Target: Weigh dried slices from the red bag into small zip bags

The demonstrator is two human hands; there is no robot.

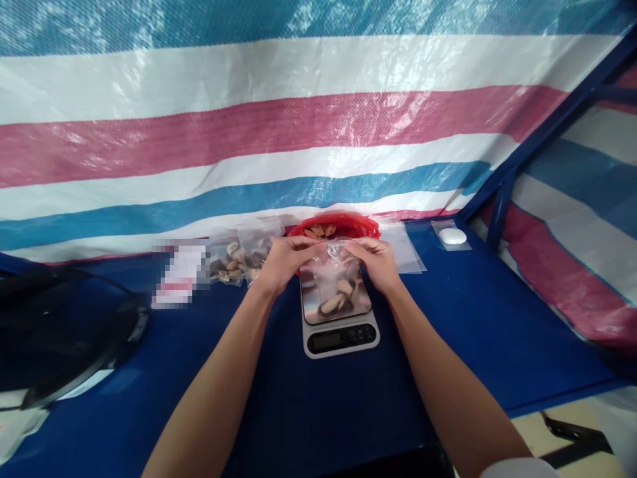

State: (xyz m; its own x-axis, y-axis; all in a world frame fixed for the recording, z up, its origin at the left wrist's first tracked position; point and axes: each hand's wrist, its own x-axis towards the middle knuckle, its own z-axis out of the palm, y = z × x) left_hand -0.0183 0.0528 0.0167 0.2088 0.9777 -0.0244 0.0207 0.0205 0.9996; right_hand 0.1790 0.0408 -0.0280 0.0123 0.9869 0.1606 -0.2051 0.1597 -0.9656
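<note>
Both hands pinch the top edge of a clear plastic bag (334,275) with a few brown and pale dried pieces, perhaps mushrooms, at its bottom. My left hand (288,262) grips the left side of the bag's mouth, and my right hand (375,264) the right side. Under the bag is a white kitchen scale (309,346) with a shiny plate and a dark display; no digits are readable. Just behind my hands sits a red plastic bag (365,226) with brown pieces in it, partly hidden by my fingers.
Filled clear bags (231,262) lie left of my left hand, beside a blurred paper (182,272). Flat plastic bags (401,249) and a white oval object (452,236) are at the right. A large black object (64,332) occupies the left of the blue table (462,318). Striped tarpaulin hangs behind.
</note>
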